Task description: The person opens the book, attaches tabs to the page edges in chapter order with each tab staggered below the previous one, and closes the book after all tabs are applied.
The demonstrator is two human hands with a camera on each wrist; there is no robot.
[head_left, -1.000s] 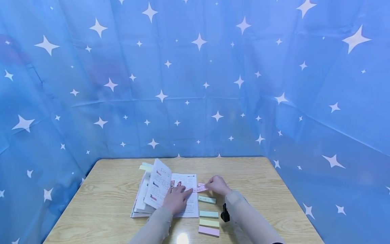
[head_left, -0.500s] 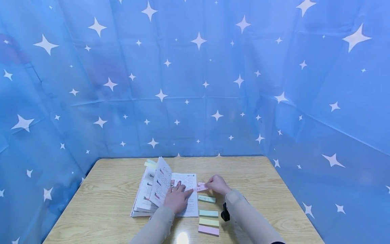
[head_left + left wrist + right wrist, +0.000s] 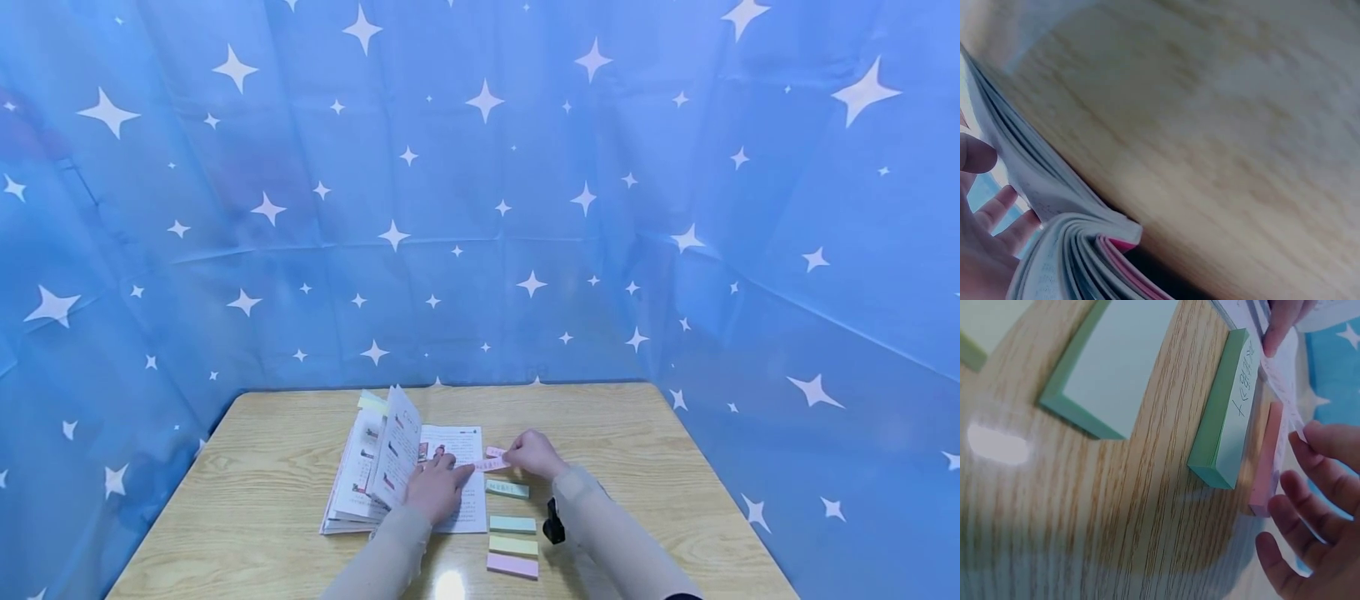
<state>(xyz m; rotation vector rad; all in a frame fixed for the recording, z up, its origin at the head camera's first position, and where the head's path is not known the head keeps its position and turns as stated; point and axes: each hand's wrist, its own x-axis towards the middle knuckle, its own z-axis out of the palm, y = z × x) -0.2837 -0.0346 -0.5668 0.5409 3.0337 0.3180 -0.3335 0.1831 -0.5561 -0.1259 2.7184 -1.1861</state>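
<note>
An open book [image 3: 467, 504] lies on the table under my left hand [image 3: 435, 490], which rests on the right page with its fingers extended. Its index finger presses the left end of a pink sticky note strip [image 3: 487, 466] at the page's outer edge. My right hand [image 3: 534, 454] pinches the strip's right end between thumb and index finger; in the right wrist view the other fingers [image 3: 1300, 487] are spread. Handwriting shows on the strip. Just beneath it sits a pink sticky note pad [image 3: 1267, 462], beside a green pad with writing [image 3: 1225, 419].
Nearer the front are a green pad [image 3: 512, 524], a yellow pad [image 3: 513, 545] and a pinkish-purple pad [image 3: 513, 566]. Pale tabs [image 3: 372, 402] stick out of the book's top left. Some left-hand pages [image 3: 397, 454] stand up. A starry blue curtain [image 3: 480, 208] surrounds the table [image 3: 247, 483].
The raised book pages have swung rightward and stand more upright, showing more of the page behind. Both hands and the pink strip stay almost in place.
</note>
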